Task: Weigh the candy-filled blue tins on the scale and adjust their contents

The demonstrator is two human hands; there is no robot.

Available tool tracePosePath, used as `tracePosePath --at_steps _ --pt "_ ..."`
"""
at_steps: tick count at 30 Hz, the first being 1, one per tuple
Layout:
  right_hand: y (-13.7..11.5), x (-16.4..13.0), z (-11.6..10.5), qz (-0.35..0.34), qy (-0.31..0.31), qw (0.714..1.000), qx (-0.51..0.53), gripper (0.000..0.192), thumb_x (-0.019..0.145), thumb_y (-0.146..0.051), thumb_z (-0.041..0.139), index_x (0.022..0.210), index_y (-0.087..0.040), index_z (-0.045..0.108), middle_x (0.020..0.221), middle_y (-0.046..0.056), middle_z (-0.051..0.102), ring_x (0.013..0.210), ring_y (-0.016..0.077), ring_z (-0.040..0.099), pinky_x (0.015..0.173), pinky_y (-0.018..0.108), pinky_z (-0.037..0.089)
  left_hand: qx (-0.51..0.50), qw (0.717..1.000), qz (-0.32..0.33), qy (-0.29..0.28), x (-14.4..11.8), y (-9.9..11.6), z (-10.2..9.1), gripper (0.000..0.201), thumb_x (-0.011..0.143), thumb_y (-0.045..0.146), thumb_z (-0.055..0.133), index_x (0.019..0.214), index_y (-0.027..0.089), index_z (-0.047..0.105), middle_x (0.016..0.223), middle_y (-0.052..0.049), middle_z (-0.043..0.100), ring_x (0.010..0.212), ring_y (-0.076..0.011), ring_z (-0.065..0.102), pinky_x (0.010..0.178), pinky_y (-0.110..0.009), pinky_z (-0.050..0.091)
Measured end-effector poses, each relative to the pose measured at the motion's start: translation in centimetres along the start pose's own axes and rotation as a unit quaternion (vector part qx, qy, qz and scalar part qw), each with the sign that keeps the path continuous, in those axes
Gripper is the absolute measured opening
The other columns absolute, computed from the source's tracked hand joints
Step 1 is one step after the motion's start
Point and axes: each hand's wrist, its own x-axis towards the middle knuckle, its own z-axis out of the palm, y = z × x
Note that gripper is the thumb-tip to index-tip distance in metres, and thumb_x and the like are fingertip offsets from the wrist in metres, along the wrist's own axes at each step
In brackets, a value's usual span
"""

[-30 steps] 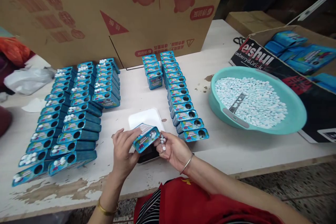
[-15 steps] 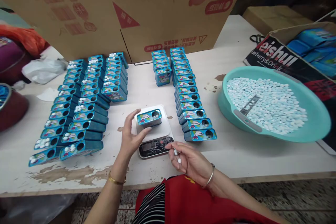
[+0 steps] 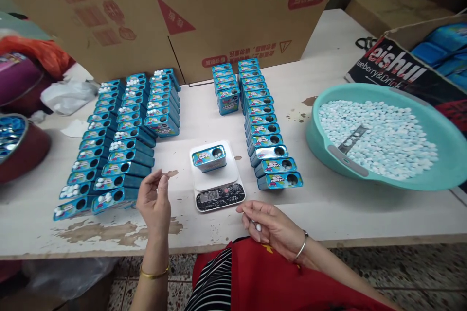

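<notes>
Head view: blue rectangular tin point(image 3: 209, 159) stands on the white-and-black digital scale point(image 3: 218, 180), best untouched for a true reading, left hand point(image 3: 155, 206) clear with fingers loosely parted, right hand point(image 3: 268, 223) with fingers curled around small round white pellets point(image 3: 259, 227).

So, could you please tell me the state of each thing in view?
Left grip: seemingly empty
Right grip: curled around white candy
Scale: on, digits showing
Tin on the scale: upright, uncapped, candies inside
Left tins: nearer ones uncapped, candies atop several
Right tins: nearer ones uncapped
Teal basin: filled with candies
Printed carton: open, holding blue tins
White bag: crumpled
</notes>
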Motion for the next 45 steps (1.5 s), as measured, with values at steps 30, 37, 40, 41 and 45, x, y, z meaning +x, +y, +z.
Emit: tracePosePath --at_steps 30,37,40,41,45 --pt "-5.2 3.9 4.6 -0.033 0.060 0.974 0.218 0.037 0.096 -0.029 0.035 0.072 -0.012 0.058 0.052 0.002 0.056 0.041 0.0096 0.052 0.035 0.017 0.028 0.173 0.802 0.488 -0.297 3.7 5.9 2.5 0.049 0.077 0.006 0.053 0.121 0.026 0.053 0.114 -0.007 0.066 0.102 -0.0223 0.058 0.095 -0.045 0.038" --pt "-5.5 4.4 5.1 -0.008 0.049 0.972 0.228 0.035 0.097 -0.025 0.033 0.071 -0.013 0.054 0.056 0.004 0.058 0.041 0.0082 0.050 0.035 0.016 0.027 0.177 0.840 0.419 -0.295 3.2 3.1 2.7 0.042 0.080 0.011 0.053 0.120 0.024 0.052 0.112 -0.008 0.066 0.100 -0.0223 0.059 0.094 -0.044 0.039" --pt "-5.3 4.3 4.9 -0.008 0.049 0.972 0.230 0.034 0.097 -0.025 0.033 0.071 -0.013 0.053 0.055 0.004 0.057 0.041 0.0082 0.049 0.036 0.016 0.028 0.165 0.848 0.410 -0.293 3.0 3.1 2.5 0.041 0.080 0.012 0.052 0.119 0.025 0.053 0.112 -0.007 0.066 0.099 -0.0218 0.060 0.093 -0.044 0.040" --pt "-5.3 4.3 4.8 -0.005 0.046 0.973 0.228 0.034 0.097 -0.025 0.033 0.072 -0.013 0.053 0.056 0.004 0.058 0.042 0.0084 0.050 0.037 0.016 0.029 0.160 0.849 0.412 -0.288 3.0 3.3 2.4 0.040 0.080 0.012 0.052 0.118 0.026 0.053 0.112 -0.007 0.066 0.099 -0.0218 0.060 0.093 -0.044 0.040" --pt "-5.0 4.2 4.5 -0.004 0.027 0.978 0.207 0.029 0.095 -0.026 0.038 0.083 -0.010 0.059 0.061 0.005 0.061 0.050 0.0103 0.057 0.041 0.017 0.036 0.134 0.869 0.387 -0.277 3.3 3.4 2.3 0.039 0.082 0.017 0.056 0.120 0.025 0.052 0.113 -0.008 0.065 0.102 -0.0220 0.060 0.097 -0.045 0.038"
